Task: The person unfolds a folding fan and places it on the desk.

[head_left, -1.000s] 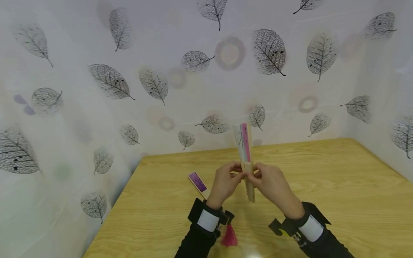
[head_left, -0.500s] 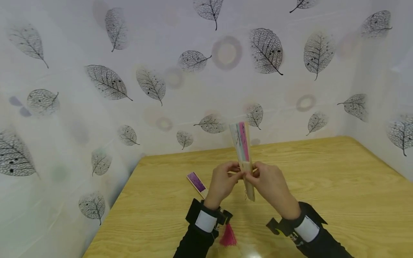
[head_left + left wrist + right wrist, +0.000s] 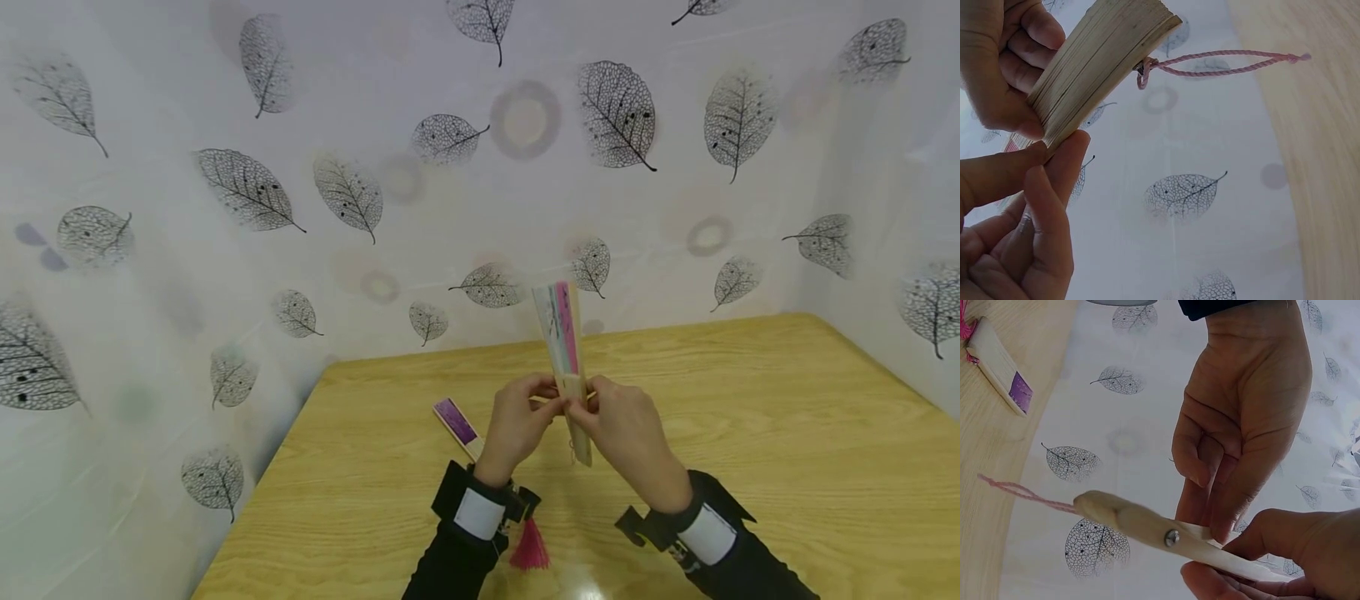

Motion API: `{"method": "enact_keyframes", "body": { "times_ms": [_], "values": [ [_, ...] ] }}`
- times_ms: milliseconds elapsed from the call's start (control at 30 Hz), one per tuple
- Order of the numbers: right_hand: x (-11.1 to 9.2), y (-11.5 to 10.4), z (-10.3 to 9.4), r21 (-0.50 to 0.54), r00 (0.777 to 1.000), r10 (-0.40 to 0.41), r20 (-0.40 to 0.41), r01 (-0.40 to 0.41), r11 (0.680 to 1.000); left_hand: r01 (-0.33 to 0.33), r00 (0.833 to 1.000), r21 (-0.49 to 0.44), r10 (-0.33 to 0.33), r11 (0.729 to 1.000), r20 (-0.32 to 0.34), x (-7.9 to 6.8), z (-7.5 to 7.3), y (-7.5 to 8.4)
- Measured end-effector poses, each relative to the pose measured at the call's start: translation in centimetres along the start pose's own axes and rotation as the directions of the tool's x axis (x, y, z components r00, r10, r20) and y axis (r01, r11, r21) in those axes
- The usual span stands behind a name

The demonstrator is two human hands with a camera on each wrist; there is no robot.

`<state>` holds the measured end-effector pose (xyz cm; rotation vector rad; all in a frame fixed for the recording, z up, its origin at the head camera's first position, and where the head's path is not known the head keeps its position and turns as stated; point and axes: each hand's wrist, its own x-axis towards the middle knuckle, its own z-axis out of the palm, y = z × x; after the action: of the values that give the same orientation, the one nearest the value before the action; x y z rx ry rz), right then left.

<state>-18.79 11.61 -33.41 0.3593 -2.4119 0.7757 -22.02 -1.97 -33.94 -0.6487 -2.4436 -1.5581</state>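
Note:
Both hands hold a nearly folded hand fan (image 3: 562,333) upright above the table, its top showing white, pale blue and pink strips. My left hand (image 3: 519,429) pinches its left edge between thumb and fingertips. Opposite it, my right hand (image 3: 628,429) grips the right edge, the two thumbs almost meeting. In the left wrist view the bare wooden ribs (image 3: 1104,59) show, with a pink cord loop (image 3: 1229,62) hanging from the pivot end. A metal rivet (image 3: 1172,538) marks that pivot in the right wrist view. The ribs are parted slightly there.
A second, folded fan (image 3: 458,422) with a purple panel lies on the wooden table (image 3: 750,433), partly hidden behind the left wrist. Its pink tassel (image 3: 530,546) rests nearer the front. White leaf-printed sheeting (image 3: 525,208) rises behind the table and along its sides.
The held fan's top has spread slightly wider to the left, and its strips show more. Both hands keep their pinch at nearly the same place; the whole view has shifted a little.

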Motion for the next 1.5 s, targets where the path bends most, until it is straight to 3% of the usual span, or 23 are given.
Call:
{"method": "enact_keyframes", "body": {
  "times_ms": [267, 700, 1500],
  "values": [
    [0.25, 0.02, -0.23, 0.028, 1.0, 0.009, -0.006, -0.009, 1.0, 0.008, 1.0, -0.003, -0.008, 1.0, -0.004, 0.14, -0.23, 0.1],
    [0.52, 0.2, -0.72, 0.073, 0.996, 0.057, 0.065, -0.062, 0.995, 0.003, 1.0, -0.031, -0.003, 1.0, -0.005, 0.02, -0.39, 0.07],
    [0.6, 0.67, -0.48, -0.006, 0.998, -0.011, -0.068, 0.01, 1.0, 0.025, 1.0, -0.038, -0.026, 0.999, -0.008, 0.22, -0.83, 0.15]
  ]
}}
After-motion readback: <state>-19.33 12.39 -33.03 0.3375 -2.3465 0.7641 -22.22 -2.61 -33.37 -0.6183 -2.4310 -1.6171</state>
